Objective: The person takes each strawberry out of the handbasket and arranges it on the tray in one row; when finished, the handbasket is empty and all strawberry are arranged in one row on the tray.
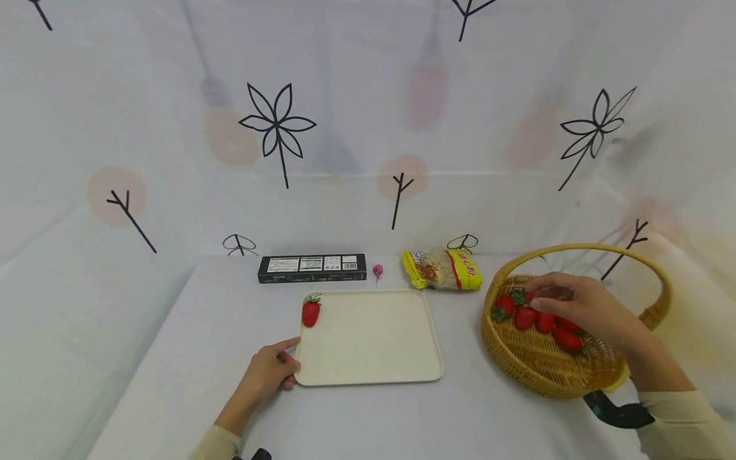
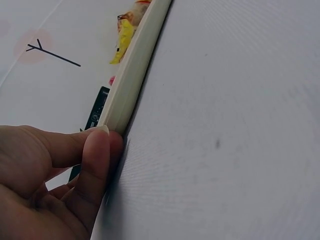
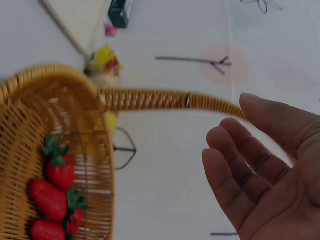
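A cream rectangular tray (image 1: 370, 338) lies on the white table, with one strawberry (image 1: 310, 312) at its far left corner. My left hand (image 1: 267, 370) pinches the tray's left edge near the front corner; thumb and fingertips meet at the rim (image 2: 125, 95) in the left wrist view. On the right stands a wicker basket (image 1: 506, 361) with a tall arched handle, holding several red strawberries (image 3: 48, 199) with green leaves. Above these strawberries my right hand (image 1: 581, 305) hovers, its fingers loosely bent. Nothing shows between thumb and fingers of that hand (image 3: 272, 165) in the right wrist view.
Behind the tray lie a long black box (image 1: 312, 268), a small pink lollipop (image 1: 377, 271) and a yellow, partly see-through food packet (image 1: 441, 269). A white patterned cloth (image 1: 345, 128) hangs behind the table. The basket's handle (image 1: 581, 246) arches beyond my right hand.
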Tool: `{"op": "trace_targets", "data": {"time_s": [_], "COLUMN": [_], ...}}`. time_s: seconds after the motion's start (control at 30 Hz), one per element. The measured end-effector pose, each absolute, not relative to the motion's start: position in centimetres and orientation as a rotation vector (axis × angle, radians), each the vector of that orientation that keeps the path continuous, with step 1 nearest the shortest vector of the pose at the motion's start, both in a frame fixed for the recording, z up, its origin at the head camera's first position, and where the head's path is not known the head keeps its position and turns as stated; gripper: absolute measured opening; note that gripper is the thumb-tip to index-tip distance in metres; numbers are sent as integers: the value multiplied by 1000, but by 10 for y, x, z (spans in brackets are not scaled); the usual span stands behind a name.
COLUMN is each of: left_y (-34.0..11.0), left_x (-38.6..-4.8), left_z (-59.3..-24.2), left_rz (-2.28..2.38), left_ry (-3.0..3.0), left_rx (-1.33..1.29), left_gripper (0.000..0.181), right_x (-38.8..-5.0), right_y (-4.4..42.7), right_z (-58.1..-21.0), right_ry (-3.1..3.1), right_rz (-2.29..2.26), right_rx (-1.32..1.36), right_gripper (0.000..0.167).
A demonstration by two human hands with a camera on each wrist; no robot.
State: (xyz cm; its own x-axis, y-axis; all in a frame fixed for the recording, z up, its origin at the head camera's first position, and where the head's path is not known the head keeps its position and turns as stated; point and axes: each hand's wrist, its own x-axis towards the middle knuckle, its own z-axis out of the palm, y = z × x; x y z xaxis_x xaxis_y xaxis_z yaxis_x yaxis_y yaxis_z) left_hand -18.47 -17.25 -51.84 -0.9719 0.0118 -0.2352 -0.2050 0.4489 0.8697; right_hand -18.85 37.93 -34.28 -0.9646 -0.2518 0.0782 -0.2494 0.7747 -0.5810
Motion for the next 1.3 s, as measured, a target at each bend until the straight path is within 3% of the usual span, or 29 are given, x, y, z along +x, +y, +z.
{"op": "trace_targets", "data": {"time_s": [0.6, 1.3], "left_y": [-174, -174], "left_x": [-184, -183], "left_z": [-517, -520], "left_rz": [1549, 1600], "left_ry": [2481, 2465], "left_rx": [-175, -158], "left_gripper": [59, 59], "right_x": [-262, -287], "right_y": [439, 460], "right_z": [-352, -392], "right_ry": [2745, 2579], "right_rz": [-1150, -1017], "right_rx": [-151, -264], "right_gripper": [55, 56]}}
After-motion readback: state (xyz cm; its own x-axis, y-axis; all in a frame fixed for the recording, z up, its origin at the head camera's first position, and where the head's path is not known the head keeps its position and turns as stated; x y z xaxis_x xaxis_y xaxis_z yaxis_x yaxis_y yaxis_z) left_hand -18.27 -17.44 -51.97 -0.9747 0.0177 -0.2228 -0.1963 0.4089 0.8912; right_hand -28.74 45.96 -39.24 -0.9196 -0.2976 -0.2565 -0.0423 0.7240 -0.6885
